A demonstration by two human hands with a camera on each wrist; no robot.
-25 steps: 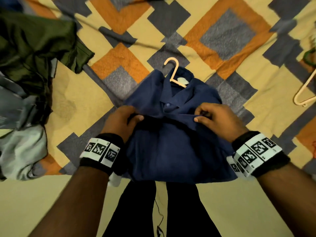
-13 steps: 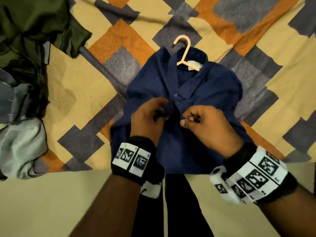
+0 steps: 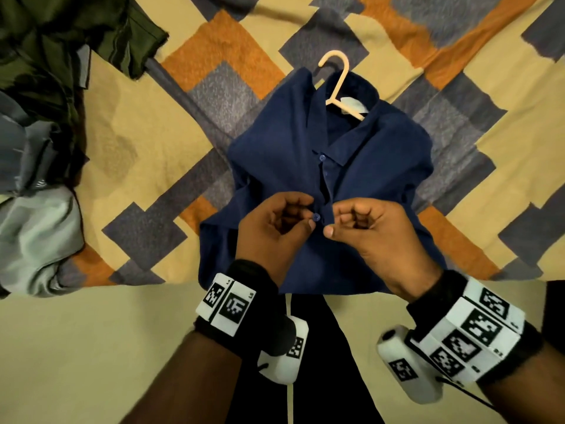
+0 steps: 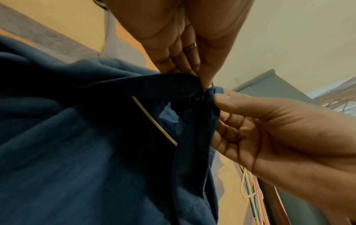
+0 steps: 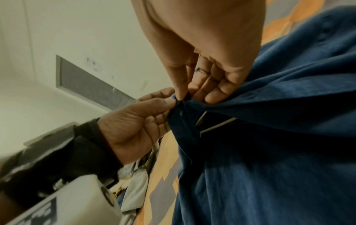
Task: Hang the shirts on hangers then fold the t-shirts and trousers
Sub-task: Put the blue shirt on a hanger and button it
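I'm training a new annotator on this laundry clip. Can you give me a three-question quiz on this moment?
1. True or false: the hanger is already inside the blue shirt.
2. What do the left hand and right hand pinch?
A. the hanger's hook
B. the shirt's front edges at a button
C. the green garment
3. Fill in: the shirt lies on a patterned ____.

Key: 1 true; 2 B; 3 bedspread.
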